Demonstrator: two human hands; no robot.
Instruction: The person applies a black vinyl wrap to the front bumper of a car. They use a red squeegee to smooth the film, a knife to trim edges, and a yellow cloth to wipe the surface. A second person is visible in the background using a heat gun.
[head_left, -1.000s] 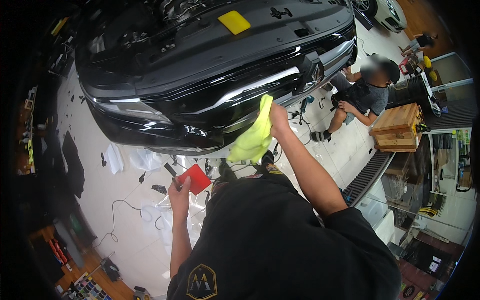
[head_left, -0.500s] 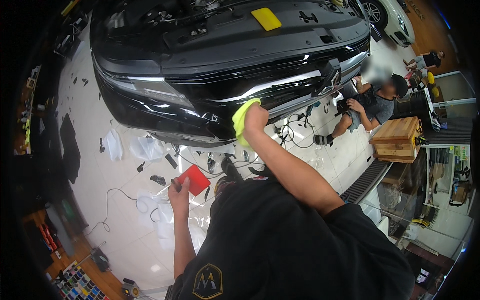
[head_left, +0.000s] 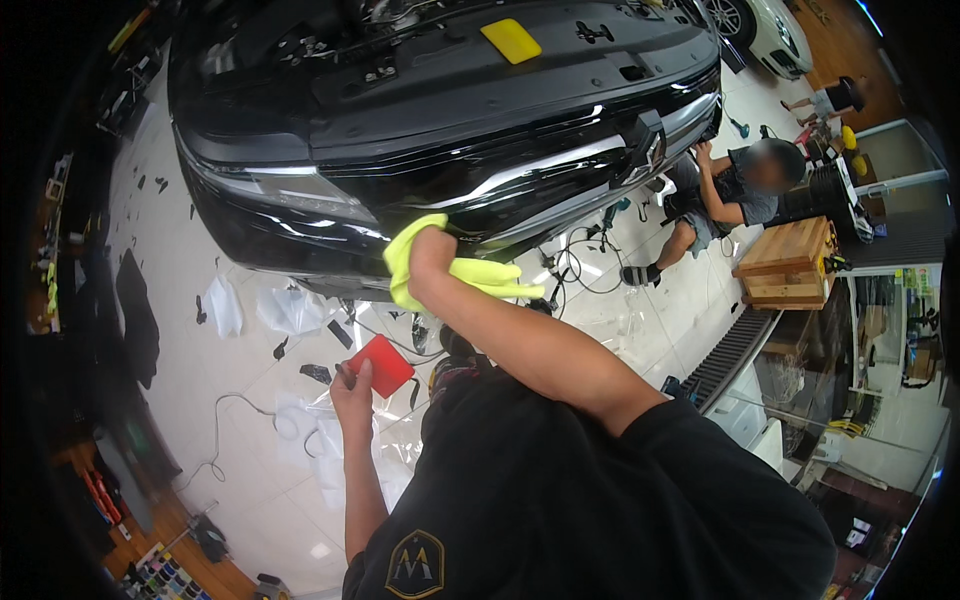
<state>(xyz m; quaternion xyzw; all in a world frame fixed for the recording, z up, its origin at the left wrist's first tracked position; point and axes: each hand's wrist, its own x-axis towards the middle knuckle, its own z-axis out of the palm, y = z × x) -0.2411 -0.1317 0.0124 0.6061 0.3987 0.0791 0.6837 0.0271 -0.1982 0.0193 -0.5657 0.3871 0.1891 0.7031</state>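
Observation:
A bright yellow-green cloth (head_left: 402, 262) is bunched under my right hand (head_left: 434, 262), which presses it to the lower front of a glossy black car (head_left: 290, 235) beside the headlight (head_left: 305, 195). The cloth's loose end trails to the right, below the grille. Lower down, away from the car, my left hand (head_left: 354, 400) grips a flat red squeegee card (head_left: 386, 362). A thin dark stick-like object (head_left: 346, 376) shows at the same fingers; its kind is unclear.
On the car's open front lies a yellow squeegee card (head_left: 511, 41). A co-worker (head_left: 745, 190) crouches at the bumper's right side, near a wooden box (head_left: 788, 265). Cables (head_left: 575, 262), crumpled clear film (head_left: 290, 310) and dark scraps (head_left: 316, 373) litter the tiled floor.
My right hand has swept the cloth left along the bumper, and the cloth's end now hangs out to the right. My left hand still holds the red card. The co-worker's hand reaches to the bumper.

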